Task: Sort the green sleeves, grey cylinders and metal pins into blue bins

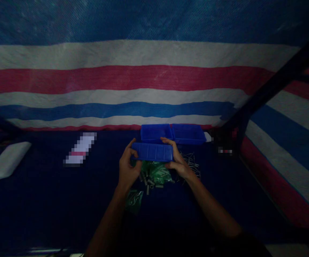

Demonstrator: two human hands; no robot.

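A small blue plastic bin (152, 152) is held up between both hands over the dark table. My left hand (128, 166) grips its left end, fingers above and thumb below. At the other end my right hand (178, 160) is closed on it the same way. The bin's ribbed side faces me, so its inside is hidden. Below it lie a green plastic bag (161, 174) and several short metal tubes (147, 189). A pile of long nails or screws (193, 163), too dim to tell which, lies beside my right hand.
Two blue bins (155, 132) (188, 133) stand side by side at the back. A smaller bag with green contents (134, 200) lies nearer me. To the left are a blurred-out sheet (81, 149) and a white object (7, 160). Striped tarpaulin (117, 78) walls the back and right.
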